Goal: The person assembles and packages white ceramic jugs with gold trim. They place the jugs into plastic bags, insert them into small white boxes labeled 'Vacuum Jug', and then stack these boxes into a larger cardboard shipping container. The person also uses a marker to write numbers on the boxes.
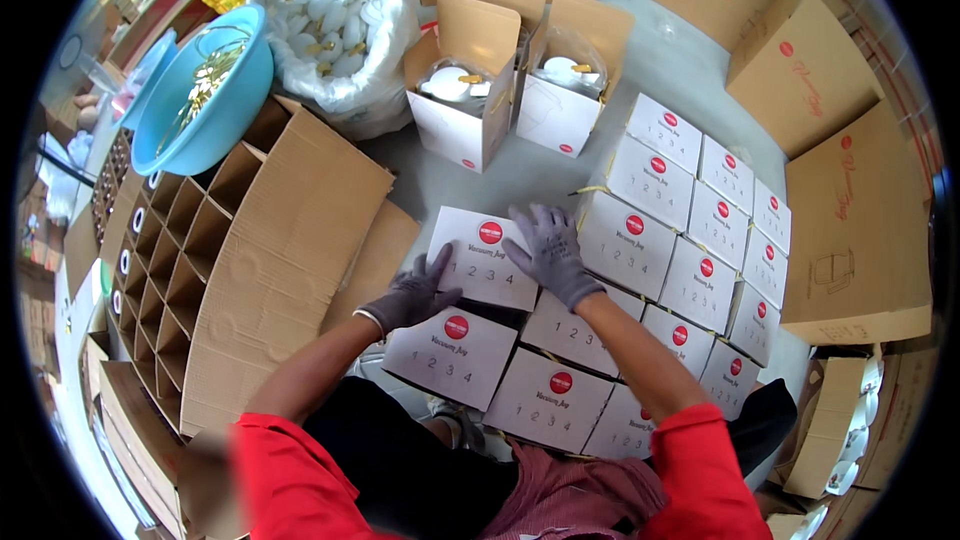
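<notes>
Both my hands wear grey gloves and rest on one white lidded carton (486, 262) with a red round mark. My left hand (408, 294) lies against its near left edge, fingers stretched and thumb apart. Across its right edge spreads my right hand (553, 254), fingers apart and fairly flat. This carton sits beside a block of similar closed white cartons (627, 236) packed in rows, with yellow strapping between some of them. Just nearer to me is another white carton (450, 357), slightly turned.
Beyond stand two open boxes (450, 130) with white jugs (456, 84) inside. At left are a cardboard divider grid (178, 283), a blue basin (228, 100) of gold-coloured parts, and a clear bag (335, 95) of white pieces. Large brown cartons (860, 240) line the right.
</notes>
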Motion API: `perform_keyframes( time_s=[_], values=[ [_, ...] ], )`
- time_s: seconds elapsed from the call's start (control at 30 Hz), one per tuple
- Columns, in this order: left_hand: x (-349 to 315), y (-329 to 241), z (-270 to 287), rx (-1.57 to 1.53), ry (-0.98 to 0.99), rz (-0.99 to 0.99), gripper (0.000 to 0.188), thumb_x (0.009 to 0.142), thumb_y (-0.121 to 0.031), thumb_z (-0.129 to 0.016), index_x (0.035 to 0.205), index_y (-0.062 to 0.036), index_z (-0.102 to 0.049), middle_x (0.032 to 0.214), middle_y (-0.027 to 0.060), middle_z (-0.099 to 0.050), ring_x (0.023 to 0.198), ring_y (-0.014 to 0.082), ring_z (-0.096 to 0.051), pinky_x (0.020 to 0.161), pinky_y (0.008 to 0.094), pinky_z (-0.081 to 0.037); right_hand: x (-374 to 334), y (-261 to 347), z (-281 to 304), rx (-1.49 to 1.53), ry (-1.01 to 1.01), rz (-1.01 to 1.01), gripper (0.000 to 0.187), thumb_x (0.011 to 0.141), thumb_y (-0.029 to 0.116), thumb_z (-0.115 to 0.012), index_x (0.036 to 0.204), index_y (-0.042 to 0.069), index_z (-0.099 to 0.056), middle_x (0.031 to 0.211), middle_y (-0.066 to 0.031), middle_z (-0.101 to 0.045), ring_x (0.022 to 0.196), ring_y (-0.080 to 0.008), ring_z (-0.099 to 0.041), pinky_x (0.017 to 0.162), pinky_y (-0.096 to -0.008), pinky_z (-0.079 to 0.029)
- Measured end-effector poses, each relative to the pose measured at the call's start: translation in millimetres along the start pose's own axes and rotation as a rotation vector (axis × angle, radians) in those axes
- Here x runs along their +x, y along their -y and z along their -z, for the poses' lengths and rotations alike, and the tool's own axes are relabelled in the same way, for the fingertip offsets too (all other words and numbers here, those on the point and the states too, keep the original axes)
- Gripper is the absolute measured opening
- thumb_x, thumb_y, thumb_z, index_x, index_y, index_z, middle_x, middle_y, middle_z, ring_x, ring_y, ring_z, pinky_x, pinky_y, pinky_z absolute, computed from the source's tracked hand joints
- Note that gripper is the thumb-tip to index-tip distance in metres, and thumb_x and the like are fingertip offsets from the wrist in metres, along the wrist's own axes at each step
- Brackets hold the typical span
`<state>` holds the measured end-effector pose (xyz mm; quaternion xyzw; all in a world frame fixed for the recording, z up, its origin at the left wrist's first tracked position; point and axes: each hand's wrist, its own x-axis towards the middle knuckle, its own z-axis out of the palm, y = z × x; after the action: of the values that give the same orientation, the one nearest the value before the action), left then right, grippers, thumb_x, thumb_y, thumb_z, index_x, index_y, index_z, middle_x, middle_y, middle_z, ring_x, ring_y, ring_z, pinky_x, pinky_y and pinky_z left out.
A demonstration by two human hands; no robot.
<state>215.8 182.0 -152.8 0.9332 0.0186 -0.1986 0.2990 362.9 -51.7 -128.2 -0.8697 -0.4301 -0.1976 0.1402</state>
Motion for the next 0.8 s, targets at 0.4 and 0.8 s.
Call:
perform_keyframes(
  time_s=[0.4, 0.8],
  values=[
    [18.8, 26.8, 8.2, -0.385, 0.101, -0.031, 0.070, 0.098, -0.048, -0.048, 0.148, -0.0029, -0.026, 0.113, 0.0183, -0.062, 0.103, 0.0260, -0.058, 0.093, 0.0333, -0.045, -8.5, -4.4, -41.5, 0.010, 0.427, -0.338, 0.056, 0.087, 0.060, -0.052, 0.102, 0.007, -0.057, 0.104, -0.0175, -0.061, 0.095, -0.0348, -0.061, 0.084, -0.0500, -0.044],
    [151.7, 72.6, 126.9, -0.530, 0.142, 0.245, 0.045, 0.097, -0.040, -0.052, 0.115, -0.0002, -0.061, 0.092, 0.0111, -0.069, 0.071, 0.0192, -0.067, 0.070, 0.0300, -0.054, 123.0, -30.5, -42.8, 0.206, 0.522, -0.228, 0.059, 0.089, 0.046, -0.055, 0.130, 0.006, -0.044, 0.115, -0.0220, -0.062, 0.105, -0.0364, -0.061, 0.091, -0.0454, -0.047]
  ],
)
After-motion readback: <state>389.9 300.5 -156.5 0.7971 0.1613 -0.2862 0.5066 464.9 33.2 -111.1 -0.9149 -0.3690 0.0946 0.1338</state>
